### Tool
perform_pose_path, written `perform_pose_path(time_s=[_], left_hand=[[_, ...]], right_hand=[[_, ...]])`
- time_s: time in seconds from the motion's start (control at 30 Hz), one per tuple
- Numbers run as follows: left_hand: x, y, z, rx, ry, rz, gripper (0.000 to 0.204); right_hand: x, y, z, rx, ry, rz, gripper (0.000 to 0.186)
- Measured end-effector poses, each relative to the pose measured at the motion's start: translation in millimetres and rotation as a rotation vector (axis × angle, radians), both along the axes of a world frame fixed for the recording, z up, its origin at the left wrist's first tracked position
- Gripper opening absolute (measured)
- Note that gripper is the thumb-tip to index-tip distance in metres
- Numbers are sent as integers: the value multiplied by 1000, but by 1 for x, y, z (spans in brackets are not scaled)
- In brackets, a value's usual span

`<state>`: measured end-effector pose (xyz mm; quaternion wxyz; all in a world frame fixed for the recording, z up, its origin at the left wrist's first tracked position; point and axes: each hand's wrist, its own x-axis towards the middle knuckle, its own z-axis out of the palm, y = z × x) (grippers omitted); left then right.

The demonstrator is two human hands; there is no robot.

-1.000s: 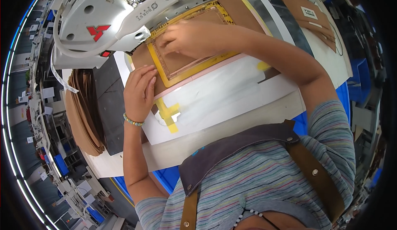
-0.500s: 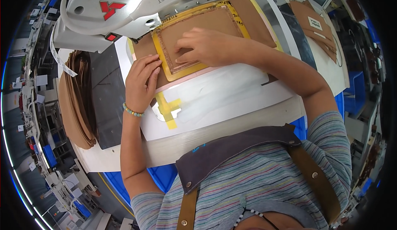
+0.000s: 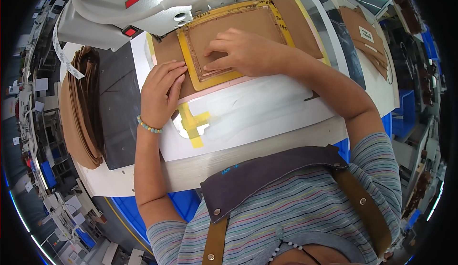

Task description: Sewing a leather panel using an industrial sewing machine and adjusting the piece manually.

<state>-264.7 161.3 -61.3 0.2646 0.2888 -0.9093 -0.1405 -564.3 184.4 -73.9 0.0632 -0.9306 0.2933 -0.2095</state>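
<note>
A yellow rectangular frame (image 3: 218,80) lies over a brown sheet (image 3: 168,50) beneath the sewing machine head. My right hand (image 3: 245,53) rests on the brown panel (image 3: 202,36) inside the frame, fingers bent and apart from the thumb, the tips touching the surface. Along the frame's left side, my left hand (image 3: 164,86) lies with its fingers stretched out, fingertips at the frame's edge and on the brown sheet. Neither hand appears to hold anything. What lies beneath the right palm is hidden.
The white sewing machine (image 3: 119,7) overhangs the work at the upper left. A stack of brown pieces (image 3: 78,112) stands left; more brown pieces (image 3: 355,24) lie at the far right. A white sheet (image 3: 257,115) with yellow tape (image 3: 193,122) covers the near side.
The whole view has shifted slightly. Both hands keep about the same places against the yellow frame and brown sheet.
</note>
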Motion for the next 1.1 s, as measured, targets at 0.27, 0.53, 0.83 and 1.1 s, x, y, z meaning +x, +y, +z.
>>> perform_pose_path(time_s=[0.27, 0.53, 0.83, 1.1], left_hand=[[0, 0, 0, -6, -26, -5, 21], [0, 1, 0, -7, -19, -9, 21], [0, 2, 2, -7, -26, -2, 23], [1, 2, 2, -9, -32, -1, 24]], right_hand=[[-3, 0, -1, 11, -9, -6, 38], [1, 4, 2, 0, -51, 28, 41], [-3, 0, 1, 12, -21, 31, 37], [-2, 0, 1, 40, -51, 13, 36]])
